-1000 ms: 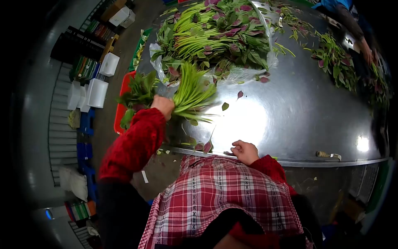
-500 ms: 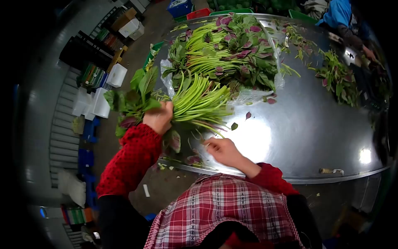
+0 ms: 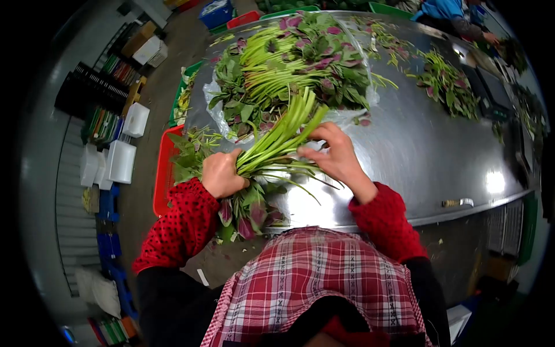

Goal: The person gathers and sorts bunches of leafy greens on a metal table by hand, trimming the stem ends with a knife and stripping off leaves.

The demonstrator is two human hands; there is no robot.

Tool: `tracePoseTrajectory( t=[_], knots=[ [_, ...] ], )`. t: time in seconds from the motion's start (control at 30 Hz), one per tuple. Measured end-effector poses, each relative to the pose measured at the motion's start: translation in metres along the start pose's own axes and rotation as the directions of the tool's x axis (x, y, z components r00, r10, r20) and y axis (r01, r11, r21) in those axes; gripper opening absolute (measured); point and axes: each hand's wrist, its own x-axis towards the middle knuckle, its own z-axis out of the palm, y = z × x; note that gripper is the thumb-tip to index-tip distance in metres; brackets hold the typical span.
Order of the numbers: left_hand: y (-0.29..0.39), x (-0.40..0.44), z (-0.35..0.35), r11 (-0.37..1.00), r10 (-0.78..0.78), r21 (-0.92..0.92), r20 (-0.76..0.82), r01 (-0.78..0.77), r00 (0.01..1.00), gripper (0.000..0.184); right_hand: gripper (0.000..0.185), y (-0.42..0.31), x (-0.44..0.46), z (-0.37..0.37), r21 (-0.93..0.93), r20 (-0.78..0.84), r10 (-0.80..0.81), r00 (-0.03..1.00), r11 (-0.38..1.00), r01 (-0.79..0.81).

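Note:
My left hand (image 3: 222, 173) is closed round a bunch of leafy greens (image 3: 277, 139), its pale green stems fanning up to the right and its green and purple leaves hanging to the left and below. At the stem ends, my right hand (image 3: 338, 153) has its thumb and fingers apart, with the fingertips beside or touching the stems; the exact contact is unclear. Behind both hands, a large pile of the same greens (image 3: 277, 63) lies on clear plastic (image 3: 217, 113) on the metal table (image 3: 410, 150).
A red crate (image 3: 164, 173) and a green crate (image 3: 176, 104) stand left of the table. A wooden-handled knife (image 3: 457, 203) lies near the front right edge. More greens (image 3: 448, 87) lie at the right, beside a dark device (image 3: 488, 92). A co-worker's blue sleeve (image 3: 442, 8) shows at the far right.
My right hand has risen from the table's front edge to the stem ends. The bunch in my left hand has turned, its stems now pointing more upward. The view has also shifted.

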Motion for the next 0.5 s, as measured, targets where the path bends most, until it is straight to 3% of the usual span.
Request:
tracePoseTrajectory(
  t=[0.07, 0.1, 0.13, 0.2, 0.23, 0.27, 0.33, 0.37, 0.4, 0.43, 0.47, 0.5],
  knots=[
    [-0.005, -0.004, 0.014, 0.953, 0.001, -0.302, 0.072, 0.021, 0.997, 0.054, 0.020, 0.030, 0.002, -0.009, 0.217, -0.006, 0.360, 0.933, 0.911, -0.350],
    [-0.006, -0.007, 0.014, 0.902, 0.015, -0.429, 0.123, 0.040, 0.992, 0.061, 0.018, 0.026, 0.004, -0.032, 0.428, -0.094, 0.494, 0.864, 0.804, -0.413],
    [-0.009, -0.009, 0.018, 0.900, 0.025, -0.435, 0.131, 0.035, 0.991, 0.061, 0.018, 0.023, 0.001, -0.051, 0.252, -0.274, 0.415, 0.867, 0.901, -0.352],
    [-0.012, -0.011, 0.028, 0.777, 0.094, -0.620, 0.281, 0.106, 0.955, 0.055, 0.021, -0.008, -0.010, -0.069, 0.295, -0.138, 0.438, 0.888, 0.874, -0.385],
    [-0.014, -0.011, 0.040, 0.662, 0.105, -0.726, 0.333, 0.184, 0.937, 0.049, 0.022, -0.027, -0.019, -0.055, 0.108, -0.094, 0.331, 0.939, 0.941, -0.321],
    [-0.010, -0.013, 0.038, 0.662, 0.116, -0.727, 0.335, 0.179, 0.935, 0.049, 0.024, -0.049, -0.022, -0.032, -0.077, -0.030, 0.228, 0.973, 0.970, -0.230],
    [0.006, -0.014, 0.028, 0.561, 0.182, -0.799, 0.373, 0.216, 0.910, 0.046, 0.020, -0.056, -0.024, 0.009, -0.314, 0.164, 0.185, 0.969, 0.941, -0.127],
    [0.009, -0.014, 0.029, 0.483, 0.197, -0.826, 0.425, 0.290, 0.883, 0.044, 0.014, -0.036, -0.028, 0.018, -0.137, 0.197, 0.222, 0.955, 0.971, -0.197],
    [0.009, -0.016, 0.030, 0.489, 0.197, -0.821, 0.433, 0.295, 0.880, 0.044, 0.013, -0.016, -0.023, 0.023, 0.048, 0.237, 0.246, 0.940, 0.963, -0.264],
    [0.007, -0.017, 0.029, 0.485, 0.212, -0.834, 0.403, 0.262, 0.890, 0.043, 0.011, -0.004, -0.015, 0.009, 0.236, 0.080, 0.269, 0.960, 0.930, -0.280],
    [0.004, -0.020, 0.030, 0.475, 0.222, -0.848, 0.373, 0.234, 0.901, 0.042, 0.013, -0.007, -0.007, -0.023, 0.191, -0.033, 0.403, 0.915, 0.901, -0.390],
    [0.000, -0.022, 0.031, 0.497, 0.207, -0.837, 0.371, 0.229, 0.905, 0.043, 0.014, -0.003, 0.000, -0.052, 0.087, -0.068, 0.406, 0.911, 0.912, -0.400]
  ],
)
